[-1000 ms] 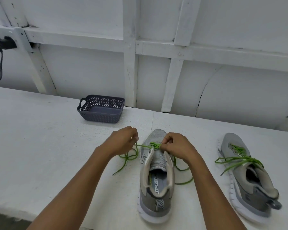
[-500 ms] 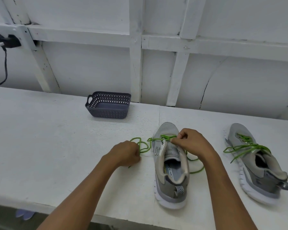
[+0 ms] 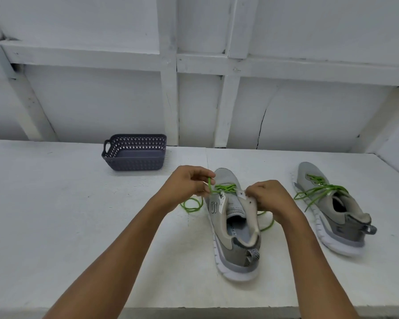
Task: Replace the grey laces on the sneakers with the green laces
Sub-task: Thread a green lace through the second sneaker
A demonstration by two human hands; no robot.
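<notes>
- I see left hand (image 3: pixel 187 185) pinching green lace (image 3: pixel 225 188); right hand (image 3: pixel 270 199) gripping sneaker (image 3: pixel 235 226) collar, fingers curled.
- My worry: a hard tug drags sneaker left or unthreads an eyelet.

Grey sneakers (image 3: pixel 234 229), bright green laces (image 3: pixel 225 188), dark slate basket (image 3: pixel 135 153) (diamond-pattern lattice), white table (image 3: pixel 67 215).

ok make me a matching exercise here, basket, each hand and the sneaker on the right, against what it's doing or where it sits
1 basket
2 left hand
3 right hand
4 right sneaker

a pinches the green lace left of the middle sneaker
b lies apart, touched by no hand
c grips that sneaker's right flap
d dark grey, left of both sneakers

Pairs: 1-d, 2-a, 3-c, 4-b
</notes>
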